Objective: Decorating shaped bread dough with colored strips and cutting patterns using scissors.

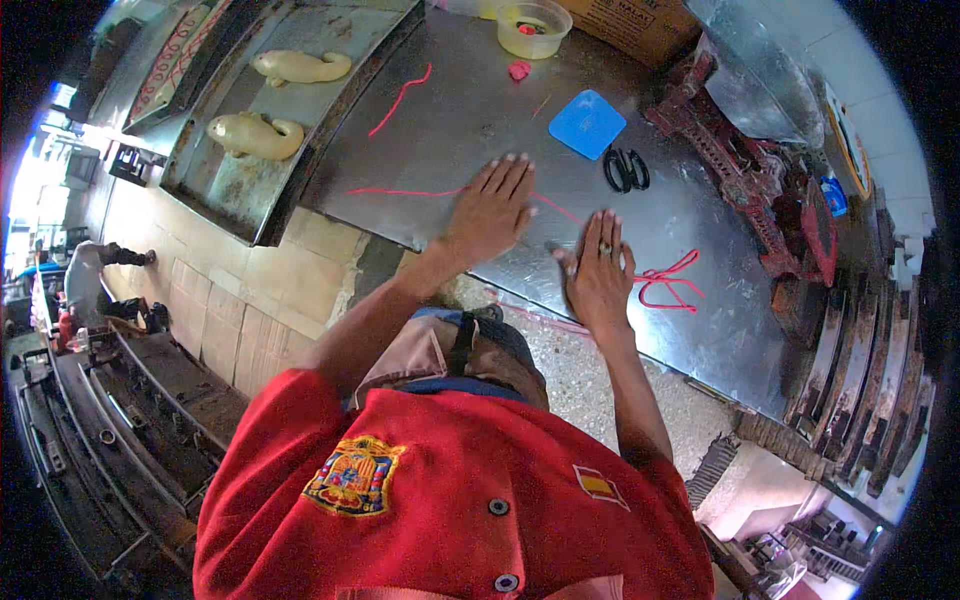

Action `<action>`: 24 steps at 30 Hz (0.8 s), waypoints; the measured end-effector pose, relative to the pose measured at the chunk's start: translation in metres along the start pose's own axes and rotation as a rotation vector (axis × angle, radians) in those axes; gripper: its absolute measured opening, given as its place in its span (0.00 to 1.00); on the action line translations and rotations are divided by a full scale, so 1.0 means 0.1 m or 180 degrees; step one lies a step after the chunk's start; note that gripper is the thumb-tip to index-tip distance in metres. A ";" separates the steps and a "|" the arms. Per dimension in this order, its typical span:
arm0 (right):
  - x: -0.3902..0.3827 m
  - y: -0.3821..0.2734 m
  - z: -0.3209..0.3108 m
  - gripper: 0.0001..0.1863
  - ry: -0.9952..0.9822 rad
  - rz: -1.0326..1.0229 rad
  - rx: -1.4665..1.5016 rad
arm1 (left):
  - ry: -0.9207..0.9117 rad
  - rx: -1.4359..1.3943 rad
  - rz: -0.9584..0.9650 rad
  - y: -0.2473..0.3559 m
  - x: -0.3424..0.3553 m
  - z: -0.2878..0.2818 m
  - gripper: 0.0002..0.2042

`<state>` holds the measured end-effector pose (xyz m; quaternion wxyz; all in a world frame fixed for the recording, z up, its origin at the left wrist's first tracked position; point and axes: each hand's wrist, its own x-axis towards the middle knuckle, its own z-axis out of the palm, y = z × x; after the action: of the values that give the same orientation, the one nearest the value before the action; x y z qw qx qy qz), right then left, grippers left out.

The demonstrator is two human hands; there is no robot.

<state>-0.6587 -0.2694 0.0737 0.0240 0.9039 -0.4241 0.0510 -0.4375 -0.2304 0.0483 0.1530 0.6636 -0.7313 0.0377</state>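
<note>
My left hand (492,205) lies palm down on the steel table (420,150), fingers extended over a thin pink strand (400,190) that runs out to both sides of it. My right hand (598,270) is palm down and flat at the strand's right end, with a ring on one finger. Looped pink strands (670,300) lie just right of it. A shorter pink strand (400,100) and a small pink lump (518,70) are farther back. A blue plastic square (585,122) and black-handled scissors (625,170) lie behind my right hand.
At back left, a metal tray (215,195) holds two pale fish shapes (255,135). A plastic tub (530,30), a cardboard box (630,25) and a red cast-iron piece (740,170) edge the table's back and right. Another person (90,280) is at far left.
</note>
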 end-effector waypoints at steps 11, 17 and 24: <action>-0.01 0.02 0.02 0.44 0.0068 0.0046 -0.0035 | -0.0028 0.0117 -0.0247 -0.18 -0.30 -0.09 0.31; -0.23 -0.02 0.01 0.45 -0.0118 -0.0039 0.0101 | -0.0081 0.0012 -0.0265 -0.10 -0.70 -0.07 0.32; -0.09 0.03 0.06 0.45 0.0000 -0.0074 -0.0103 | -0.0005 0.0157 -0.0633 -0.08 -0.45 -0.01 0.33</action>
<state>-0.6665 -0.2645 0.0672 0.0393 0.9082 -0.4143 0.0438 -0.4262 -0.1884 0.0355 0.1390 0.7365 -0.6608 0.0397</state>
